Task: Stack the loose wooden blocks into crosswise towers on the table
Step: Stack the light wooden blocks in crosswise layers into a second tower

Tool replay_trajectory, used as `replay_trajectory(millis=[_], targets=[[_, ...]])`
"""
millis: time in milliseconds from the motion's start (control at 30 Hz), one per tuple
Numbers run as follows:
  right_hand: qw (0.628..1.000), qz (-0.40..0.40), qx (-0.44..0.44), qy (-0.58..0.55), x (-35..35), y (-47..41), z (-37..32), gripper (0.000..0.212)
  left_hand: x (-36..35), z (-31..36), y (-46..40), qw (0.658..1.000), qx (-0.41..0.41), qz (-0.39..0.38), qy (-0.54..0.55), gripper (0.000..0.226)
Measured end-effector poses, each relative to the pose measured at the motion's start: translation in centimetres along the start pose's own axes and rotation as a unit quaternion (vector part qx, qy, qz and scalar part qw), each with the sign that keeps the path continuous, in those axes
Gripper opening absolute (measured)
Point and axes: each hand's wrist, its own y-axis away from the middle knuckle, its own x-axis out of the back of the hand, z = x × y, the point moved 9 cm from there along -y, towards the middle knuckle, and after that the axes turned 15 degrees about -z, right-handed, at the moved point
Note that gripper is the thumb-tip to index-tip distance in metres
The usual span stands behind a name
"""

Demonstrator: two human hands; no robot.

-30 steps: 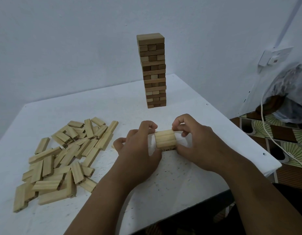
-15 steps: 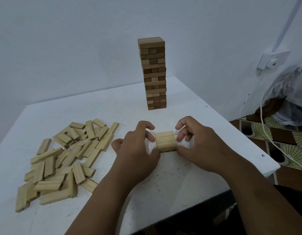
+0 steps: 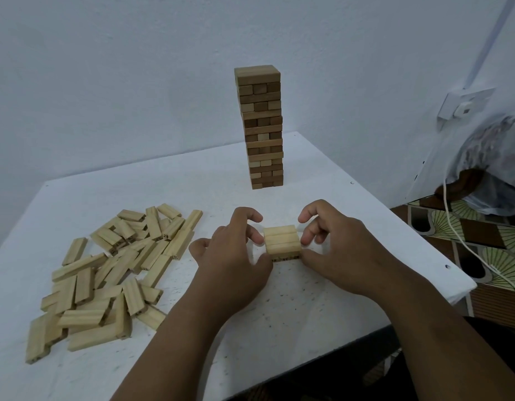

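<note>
A low stack of light wooden blocks (image 3: 282, 241), three side by side on top of a crosswise layer, sits on the white table (image 3: 279, 308). My left hand (image 3: 233, 256) holds its left end, thumb at the front corner and curled fingers against the side. On the right end, my right hand (image 3: 337, 250) does the same. A pile of loose light blocks (image 3: 114, 270) lies at the left. Behind the small stack stands a tall crosswise tower of darker blocks (image 3: 262, 128).
The table's right edge (image 3: 464, 287) drops off close to my right arm. Beyond it are a patterned floor, a white cable (image 3: 464, 244) and a plastic bag (image 3: 499, 166). A wall socket (image 3: 464, 105) sits on the wall.
My fingers came off the far top edge of the small stack and now sit at its two ends. The stack has stayed in place.
</note>
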Motion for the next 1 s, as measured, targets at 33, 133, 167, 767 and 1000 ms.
replay_trajectory(millis=[33,133,167,767,1000], targets=[[1.000,0.004,0.001,0.001,0.1,0.1,0.0,0.041,0.2,0.0,0.2,1.000,0.001,-0.001,0.003,0.053],[1.000,0.025,0.006,0.003,0.7,0.4,-0.5,0.040,1.6,0.0,1.1,1.000,-0.007,0.016,0.016,0.048],[0.999,0.038,0.013,0.008,0.8,0.5,-0.8,0.039,2.3,-0.1,1.6,1.000,-0.012,0.024,0.016,0.045],[0.959,-0.043,0.150,0.236,-11.0,-0.7,-11.5,0.042,9.2,-9.4,10.3,0.991,0.094,0.032,-0.087,0.021],[0.964,0.011,0.172,0.201,-10.3,1.0,-11.2,0.025,7.7,-9.5,10.9,0.989,0.084,-0.024,-0.118,0.015]])
